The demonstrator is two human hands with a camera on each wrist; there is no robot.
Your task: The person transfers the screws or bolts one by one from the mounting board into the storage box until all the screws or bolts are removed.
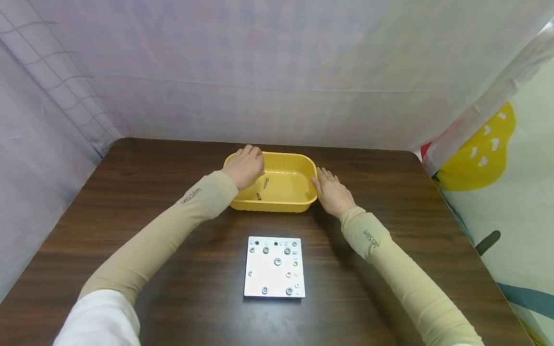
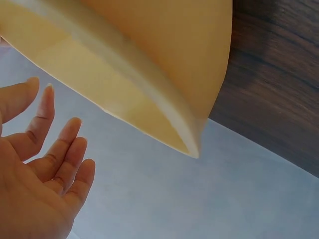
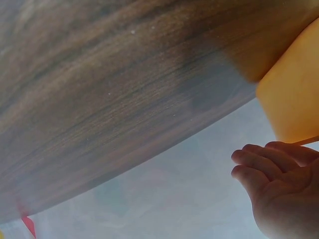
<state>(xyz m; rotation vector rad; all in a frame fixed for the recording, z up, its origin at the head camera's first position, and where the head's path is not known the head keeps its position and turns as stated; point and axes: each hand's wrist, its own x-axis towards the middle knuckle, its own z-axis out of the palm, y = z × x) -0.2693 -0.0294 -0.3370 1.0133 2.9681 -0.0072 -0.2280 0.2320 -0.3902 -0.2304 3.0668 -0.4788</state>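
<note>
A yellow tray stands near the table's back edge, with two small screws visible on its floor. My left hand is over the tray's left end; in the left wrist view that hand has its fingers relaxed and apart, nothing between them, beside the tray's wall. At the tray's right end is my right hand, thumb at the rim. The right wrist view shows this hand with fingers extended beside the tray's outer wall; whether they touch it I cannot tell.
A square metal plate with several bolts and holes lies on the brown wooden table, nearer to me than the tray. Pale curtains hang behind the table, and a patterned cloth hangs along the right side.
</note>
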